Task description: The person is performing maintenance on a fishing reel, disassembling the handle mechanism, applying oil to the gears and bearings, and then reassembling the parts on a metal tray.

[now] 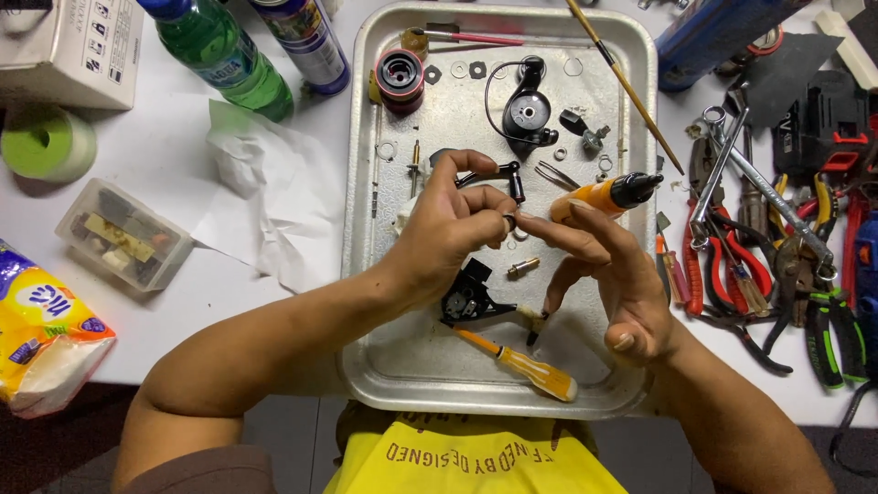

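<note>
Desk surface of white colour (274, 311) carries a large rectangular metal tray (366, 183), which lies at the near edge in front of the person. Beside the tray, toward the right edge, lies a heap of pliers and wrenches with red and green handles (777, 256). At the far left corner stands a green plastic bottle (224, 55), and a crumpled white paper sheet (265, 192) lies just left of the tray.

Left hand (448, 229) hovers over the middle of the tray, its thumb and forefinger closed on a small dark metal ring part (509, 220). Right hand (604, 274) meets it, the forefinger tip touching the same part, while the other fingers are loosely spread and hold nothing. An orange bottle with black nozzle (608, 194) lies just behind the right hand.

In my judgement, the fitting goes well if the part stays low over the tray, so it lands inside if it slips. The yellow-handled screwdriver (526, 364) rests near the near edge of the tray, and a small brass screw (523, 267) lies below the hands.
</note>
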